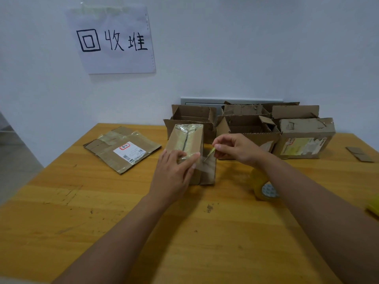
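While a tape roll (264,187) lies near the tabletop's (123,222) right edge, the hands work apart at mid-tabletop. The left hand (174,171) presses flat on the box (188,138), steadying it; the right hand (235,148) pinches a tape strip (209,154) at the box's right side. This looks like taping, though peeling can't be ruled out. Next, the strip needs steady tension while the box is held firm. Farther left lies a flat box (121,148); open boxes (192,117) line the far edge.
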`<action>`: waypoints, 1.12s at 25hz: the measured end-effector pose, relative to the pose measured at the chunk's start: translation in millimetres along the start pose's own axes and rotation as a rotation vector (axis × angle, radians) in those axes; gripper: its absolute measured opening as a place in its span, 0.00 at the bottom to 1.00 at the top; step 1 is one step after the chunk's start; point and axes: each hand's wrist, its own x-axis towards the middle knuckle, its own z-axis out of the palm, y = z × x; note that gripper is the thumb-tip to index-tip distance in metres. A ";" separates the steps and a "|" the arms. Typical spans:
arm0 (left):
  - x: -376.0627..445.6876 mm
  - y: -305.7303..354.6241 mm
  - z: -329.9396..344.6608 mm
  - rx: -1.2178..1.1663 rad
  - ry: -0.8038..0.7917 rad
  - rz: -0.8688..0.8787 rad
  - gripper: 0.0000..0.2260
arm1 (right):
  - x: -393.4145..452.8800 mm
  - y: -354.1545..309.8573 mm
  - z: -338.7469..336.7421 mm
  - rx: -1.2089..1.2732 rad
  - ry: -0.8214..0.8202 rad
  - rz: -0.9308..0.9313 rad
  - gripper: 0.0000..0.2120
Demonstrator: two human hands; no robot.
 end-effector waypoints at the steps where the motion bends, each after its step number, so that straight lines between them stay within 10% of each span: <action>1: 0.4 -1.1 -0.3 -0.005 -0.001 0.003 0.18 | -0.2 0.9 0.2 -0.010 0.001 -0.011 0.07; 11: 0.9 -2.7 -1.6 -0.029 -0.020 0.007 0.19 | 2.7 12.0 -3.6 -0.258 0.102 -0.098 0.05; 21: -0.8 -1.8 0.0 -0.043 -0.026 -0.001 0.19 | -1.7 1.0 -3.7 0.049 0.034 0.014 0.06; 28: 0.2 -1.4 -0.3 -0.035 -0.031 0.000 0.20 | -4.3 -16.4 -7.3 0.109 0.360 -0.002 0.07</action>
